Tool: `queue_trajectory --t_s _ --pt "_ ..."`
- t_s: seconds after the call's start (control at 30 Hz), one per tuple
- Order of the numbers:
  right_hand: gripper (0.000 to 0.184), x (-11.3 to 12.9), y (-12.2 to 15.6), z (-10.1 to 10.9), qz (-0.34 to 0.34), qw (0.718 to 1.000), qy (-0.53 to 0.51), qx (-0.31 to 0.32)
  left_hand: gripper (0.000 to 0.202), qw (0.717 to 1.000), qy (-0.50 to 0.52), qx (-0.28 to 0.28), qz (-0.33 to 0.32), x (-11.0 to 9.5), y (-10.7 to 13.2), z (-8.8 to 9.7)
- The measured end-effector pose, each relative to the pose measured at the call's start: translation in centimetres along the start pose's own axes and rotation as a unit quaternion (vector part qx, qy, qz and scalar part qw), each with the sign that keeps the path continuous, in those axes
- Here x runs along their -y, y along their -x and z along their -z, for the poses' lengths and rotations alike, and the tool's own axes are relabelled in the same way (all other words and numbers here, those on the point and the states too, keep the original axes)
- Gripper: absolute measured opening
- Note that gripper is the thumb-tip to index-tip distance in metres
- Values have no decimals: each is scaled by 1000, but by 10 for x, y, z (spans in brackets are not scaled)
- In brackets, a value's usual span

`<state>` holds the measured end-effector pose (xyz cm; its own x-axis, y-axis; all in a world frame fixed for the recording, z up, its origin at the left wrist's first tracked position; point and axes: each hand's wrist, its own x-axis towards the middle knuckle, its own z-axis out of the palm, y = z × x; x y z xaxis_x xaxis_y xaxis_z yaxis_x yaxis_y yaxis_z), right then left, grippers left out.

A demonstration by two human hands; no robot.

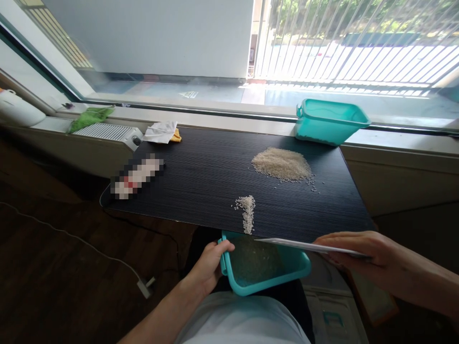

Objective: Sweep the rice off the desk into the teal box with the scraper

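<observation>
My left hand [209,264] grips the left end of a turquoise plastic container [258,288], its thumb over the rim. The container sits at my lap, just under the table's front edge, with grains in its shaded bottom. In my right hand [366,248] is a thin, flat white sheet [304,245], seen nearly edge-on; its tip reaches over the container by the table edge. A short strip of white rice [248,215] runs to that edge. Farther back lies a larger rice pile [281,164] with loose grains around it.
Another turquoise container [330,122] stands at the dark table's [201,177] back right corner, by the window. A white and yellow cloth [161,132] lies at the back left, near a blurred-out object [138,177]. A power strip [145,287] is on the floor.
</observation>
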<state>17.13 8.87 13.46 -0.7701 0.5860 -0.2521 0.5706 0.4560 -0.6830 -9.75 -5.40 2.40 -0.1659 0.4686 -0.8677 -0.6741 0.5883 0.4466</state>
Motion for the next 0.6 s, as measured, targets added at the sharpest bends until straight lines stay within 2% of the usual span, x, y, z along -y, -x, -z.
queue_trajectory --t_s 0.17,0.33,0.5,0.6 --pt "35 -9 -1 3 -1 999 -39 2 14 1000 5 -8 2 -2 1 -1" --pt "41 -2 -9 8 -18 998 -43 53 17 1000 10 -5 3 -5 3 0" --pt "47 -9 -38 13 21 997 43 -68 15 999 18 -32 2 -11 4 3" --pt "47 -18 -61 13 38 991 85 -92 16 999 28 -40 3 -13 4 6"
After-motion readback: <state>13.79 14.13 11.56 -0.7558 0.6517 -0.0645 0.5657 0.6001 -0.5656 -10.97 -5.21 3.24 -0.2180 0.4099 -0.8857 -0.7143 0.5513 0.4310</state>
